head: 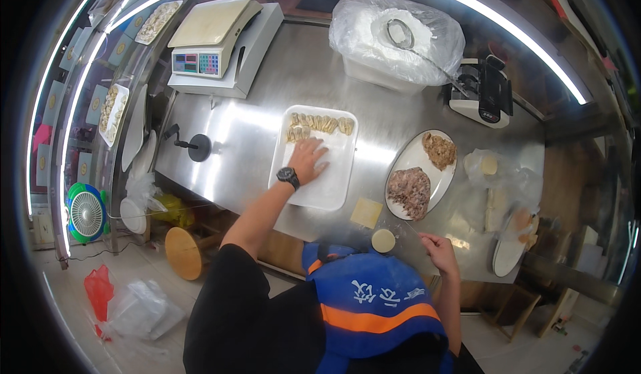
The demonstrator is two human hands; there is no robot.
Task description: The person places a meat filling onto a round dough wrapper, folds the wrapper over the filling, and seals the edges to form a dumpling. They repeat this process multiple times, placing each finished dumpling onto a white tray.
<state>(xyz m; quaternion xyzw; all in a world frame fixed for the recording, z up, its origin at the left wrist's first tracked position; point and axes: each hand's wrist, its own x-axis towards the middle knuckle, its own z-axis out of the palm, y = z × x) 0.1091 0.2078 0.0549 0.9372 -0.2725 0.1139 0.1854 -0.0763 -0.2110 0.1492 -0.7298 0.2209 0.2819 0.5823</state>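
Observation:
My left hand (306, 161), with a black watch on its wrist, is spread over a white tray (338, 184), its fingertips just below the lower row of folded dumplings (299, 134). A longer row of dumplings lies along the tray's far end. My right hand (439, 254) pinches the end of a thin tool, whose kind I cannot tell, at the table's near edge. Beyond it, an oval plate (437, 183) holds a large mound of minced meat filling (409, 193) and a smaller browner mound (439, 151). A square yellow wrapper (366, 213) and a round wrapper stack (383, 241) lie between my hands.
A digital scale (210, 36) stands far left, with a black round-based stand (199, 148) nearer. A plastic-lined tub of flour (395, 38) with a strainer is at the back, beside a black and white machine (483, 91). Plastic bags and another plate (505, 259) lie right.

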